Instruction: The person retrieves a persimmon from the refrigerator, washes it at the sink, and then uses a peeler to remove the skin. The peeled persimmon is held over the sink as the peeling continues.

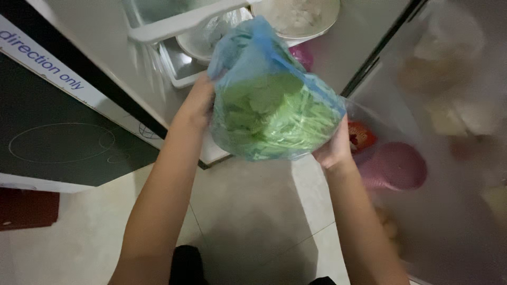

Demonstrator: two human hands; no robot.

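Head view: my left hand (196,105) and right hand (334,148) clasp the translucent blue plastic bag of leafy greens (272,103) at 9 and 3 o'clock, supporting its slack sides before the open white fridge shelf (179,24) at 12.

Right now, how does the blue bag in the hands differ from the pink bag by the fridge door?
The blue bag is held up between the left hand and right hand; the pink bag sits untouched, lower right. The blue bag is see-through, showing leafy greens; the pink bag hides its contents. The blue bag looks larger. Both are plastic bags.

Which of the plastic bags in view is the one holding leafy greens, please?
The blue bag held between both hands; the pink bags in the fridge door show no greens.
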